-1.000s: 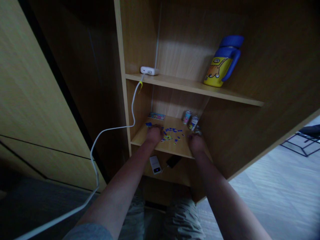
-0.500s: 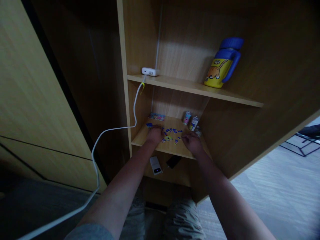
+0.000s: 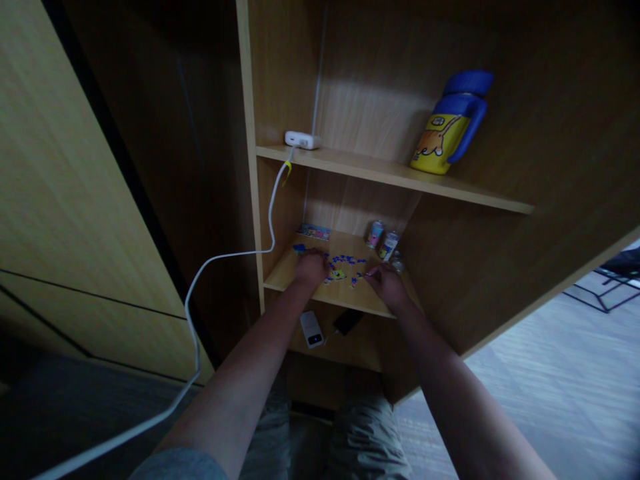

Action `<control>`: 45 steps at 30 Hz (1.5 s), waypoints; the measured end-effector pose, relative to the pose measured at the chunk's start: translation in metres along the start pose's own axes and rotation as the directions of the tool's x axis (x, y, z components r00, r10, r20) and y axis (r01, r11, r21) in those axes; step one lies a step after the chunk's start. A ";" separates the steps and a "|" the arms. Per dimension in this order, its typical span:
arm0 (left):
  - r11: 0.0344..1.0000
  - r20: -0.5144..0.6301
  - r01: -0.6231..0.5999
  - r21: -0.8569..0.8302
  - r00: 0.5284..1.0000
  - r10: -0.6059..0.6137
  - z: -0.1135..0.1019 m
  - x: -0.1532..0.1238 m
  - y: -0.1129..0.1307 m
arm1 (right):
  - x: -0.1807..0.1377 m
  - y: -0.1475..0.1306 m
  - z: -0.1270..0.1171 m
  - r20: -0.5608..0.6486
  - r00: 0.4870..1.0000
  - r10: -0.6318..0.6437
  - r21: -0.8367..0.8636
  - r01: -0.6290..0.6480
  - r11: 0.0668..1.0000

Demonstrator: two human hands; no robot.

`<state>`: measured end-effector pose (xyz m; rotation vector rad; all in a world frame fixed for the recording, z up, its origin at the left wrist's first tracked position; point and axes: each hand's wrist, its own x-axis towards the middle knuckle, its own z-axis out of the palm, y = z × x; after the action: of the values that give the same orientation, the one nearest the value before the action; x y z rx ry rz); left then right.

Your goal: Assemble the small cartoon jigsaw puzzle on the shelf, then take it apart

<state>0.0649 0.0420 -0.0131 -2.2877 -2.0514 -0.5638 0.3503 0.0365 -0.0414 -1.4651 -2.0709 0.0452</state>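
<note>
Grip unclear (fingers hidden): left hand palm-down, right hand beside blue puzzle pieces, spread flat on shelf within reach.

On the lower wooden shelf: one left hand, one right hand, two cans, one picture card, and blue puzzle pieces too many to count. Above that shelf: one water bottle, one white charger. Below it: one power bank, one phone
</note>
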 end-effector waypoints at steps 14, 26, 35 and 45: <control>0.999 -0.015 0.000 -0.049 1.000 -0.001 0.001 -0.001 0.000 | 0.002 0.004 0.003 0.034 0.999 0.037 -0.172 -0.031 0.985; 0.974 -0.031 -0.192 -0.118 0.981 0.190 -0.004 -0.004 0.001 | -0.004 -0.017 0.004 0.042 0.943 -0.329 -0.067 0.331 0.941; 0.968 -0.037 -0.224 -0.116 0.974 0.221 -0.002 -0.004 0.000 | -0.005 -0.019 0.006 0.033 0.960 -0.277 -0.045 0.279 0.959; 0.980 -0.051 -0.175 -0.095 0.984 0.170 0.004 0.000 -0.001 | -0.004 -0.013 0.006 0.008 0.916 -0.402 0.170 0.395 0.903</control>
<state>0.0645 0.0428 -0.0169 -2.4532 -1.8215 -0.7125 0.3372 0.0293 -0.0435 -0.9278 -2.3036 0.0848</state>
